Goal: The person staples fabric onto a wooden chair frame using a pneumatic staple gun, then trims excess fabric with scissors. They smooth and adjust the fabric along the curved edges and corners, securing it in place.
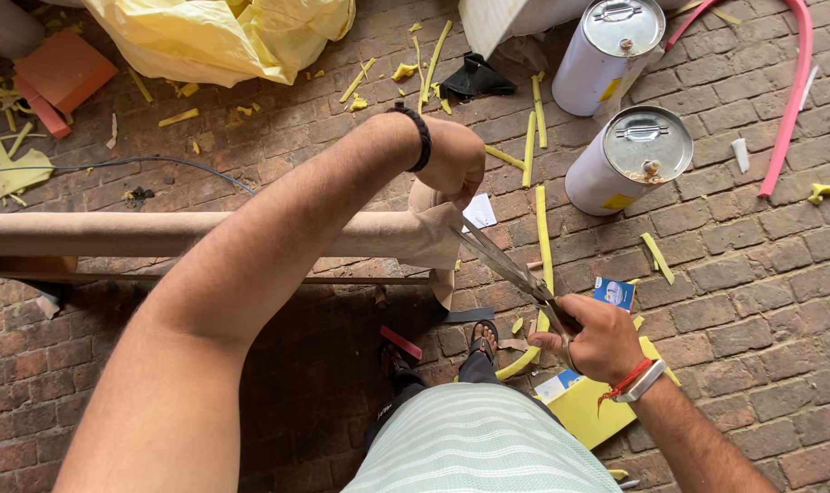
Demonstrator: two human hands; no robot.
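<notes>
brick paving [752,301] covers the ground, strewn with yellow foam strips [543,236] and a crumpled yellow plastic sheet [223,32] up left. a tan padded rail [159,234] runs in from the left, its loose fabric flap [433,228] pinched in the clenched left hand [451,160]. scissors [506,265] slant down from the flap, blades at the cloth, gripped by the right hand [597,338] with fingers closed round the handles. beyond stand two white cans [615,160] with silver lids and small yellow labels; a pink hose [789,91] curves far right.
</notes>
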